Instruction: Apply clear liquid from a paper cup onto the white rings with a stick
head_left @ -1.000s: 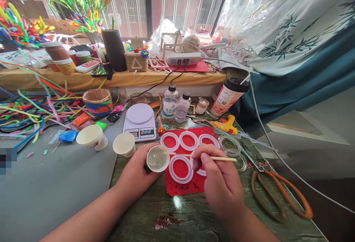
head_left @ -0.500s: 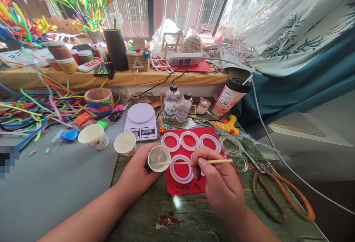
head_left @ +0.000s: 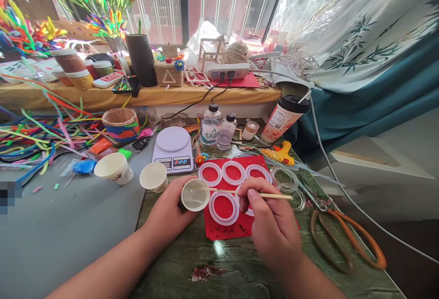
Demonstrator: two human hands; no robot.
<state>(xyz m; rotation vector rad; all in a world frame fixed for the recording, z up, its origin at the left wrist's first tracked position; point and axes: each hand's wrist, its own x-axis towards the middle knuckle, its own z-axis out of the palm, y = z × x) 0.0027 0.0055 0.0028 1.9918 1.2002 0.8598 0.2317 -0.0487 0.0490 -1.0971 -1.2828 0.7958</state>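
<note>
Paper cup (head_left: 195, 209) between left fingers (head_left: 179, 185) and thumb (head_left: 189, 218)

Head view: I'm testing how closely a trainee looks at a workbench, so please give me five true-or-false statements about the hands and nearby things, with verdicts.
1. The left hand holds a paper cup. True.
2. The right hand also holds a paper cup. False: it holds a thin wooden stick.
3. Several pale rings lie on a red sheet. True.
4. The yellow glue gun lies to the left of the scale in the picture. False: it lies to the scale's right.
5. Two black-capped bottles stand beyond the red sheet, as seen from the hands. True.
</note>
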